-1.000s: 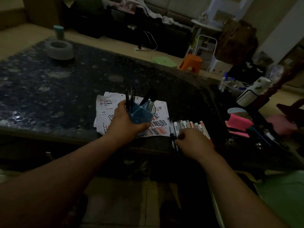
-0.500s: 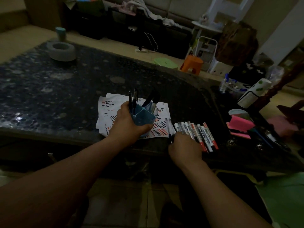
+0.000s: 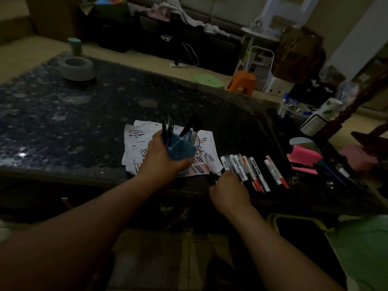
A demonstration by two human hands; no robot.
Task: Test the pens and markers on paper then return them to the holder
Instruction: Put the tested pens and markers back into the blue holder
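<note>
1. Holder: near wall and base hidden behind left hand.
2. Pens in holder: lower halves hidden inside compartments.
3. Paper: centre covered; marks too small to read.
4. Markers: lower ends under right hand; labels illegible.
5. Right hand: fingertips hidden; hold on dark pen cannot be told.
6. Forearms: cut off by bottom edge.

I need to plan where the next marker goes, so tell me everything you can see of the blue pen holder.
The blue pen holder looks like plastic, with thin inner walls splitting it into compartments. It stands roughly upright over the scribbled paper, gripped by the left hand round its left and near sides. Dark pens stand in its left compartment, dark markers lean in the far one; the near compartment looks empty.
</note>
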